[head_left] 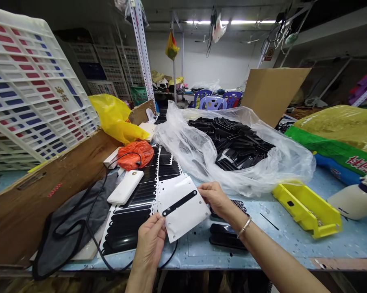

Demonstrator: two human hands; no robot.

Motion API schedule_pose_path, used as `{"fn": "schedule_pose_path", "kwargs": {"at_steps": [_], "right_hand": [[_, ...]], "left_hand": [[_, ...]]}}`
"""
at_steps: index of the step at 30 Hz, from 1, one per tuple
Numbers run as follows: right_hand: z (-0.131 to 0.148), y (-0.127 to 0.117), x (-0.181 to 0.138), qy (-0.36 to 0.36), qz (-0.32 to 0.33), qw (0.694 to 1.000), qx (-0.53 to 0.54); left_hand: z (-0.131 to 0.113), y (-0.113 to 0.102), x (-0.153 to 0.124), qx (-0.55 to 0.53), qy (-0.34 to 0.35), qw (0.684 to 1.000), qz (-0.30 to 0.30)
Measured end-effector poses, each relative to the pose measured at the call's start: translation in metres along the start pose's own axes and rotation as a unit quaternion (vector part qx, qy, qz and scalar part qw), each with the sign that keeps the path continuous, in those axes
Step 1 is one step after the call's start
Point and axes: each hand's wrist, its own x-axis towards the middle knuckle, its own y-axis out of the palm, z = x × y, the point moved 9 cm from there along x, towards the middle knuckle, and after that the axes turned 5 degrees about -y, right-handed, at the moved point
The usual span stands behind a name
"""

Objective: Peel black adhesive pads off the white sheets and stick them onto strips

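Between my two hands is a white backing sheet (186,217) carrying one long black adhesive strip (180,203) with round ends, plus small holes along the sheet's edges. My left hand (151,234) pinches it at the lower left, by one end of the strip. At the upper right, near the strip's other end, my right hand (215,197) pinches the edge. Sheets of black strips (131,228) lie to the left, partly under it. Below my right forearm are glossy black pieces (224,234) on the blue tabletop (198,254).
A clear plastic bag (198,156) full of black pieces (232,138) spreads behind my hands. To the right are a yellow bin (305,207) and a white bottle (357,199). A white power bank (126,187), a cable and an orange bag (137,154) lie left, beside a wooden board (64,183).
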Motion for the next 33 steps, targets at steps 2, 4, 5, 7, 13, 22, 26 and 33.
{"fn": "schedule_pose_path", "kwargs": {"at_steps": [2, 4, 5, 7, 13, 22, 26, 33], "right_hand": [[0.0, 0.004, -0.001, 0.011, 0.002, 0.998, 0.055], [0.001, 0.01, -0.003, 0.014, 0.025, 0.997, 0.068], [0.002, 0.013, -0.004, 0.008, 0.034, 0.998, 0.06], [0.003, 0.013, -0.003, -0.008, 0.035, 0.999, 0.033], [0.0, 0.006, -0.001, -0.06, -0.027, 0.997, -0.036], [0.015, 0.041, -0.025, -0.11, 0.029, 0.993, -0.045], [0.012, 0.061, -0.029, -0.074, 0.065, 0.995, 0.009], [0.005, 0.084, -0.026, -0.053, 0.121, 0.991, 0.03]], "left_hand": [[-0.004, -0.004, -0.002, 0.009, 0.013, 1.0, -0.019], [-0.008, -0.006, -0.001, 0.016, 0.024, 0.999, -0.028], [-0.009, -0.008, -0.001, 0.023, 0.03, 0.999, -0.031], [-0.013, -0.011, 0.0, 0.058, 0.045, 0.996, -0.043], [-0.071, -0.022, -0.043, 0.299, 0.29, 0.884, -0.214], [-0.029, 0.067, -0.025, 0.41, 0.196, 0.891, 0.017], [-0.021, 0.064, -0.018, 0.366, 0.14, 0.918, 0.063], [-0.032, 0.054, -0.021, 0.332, 0.094, 0.935, 0.084]]}}
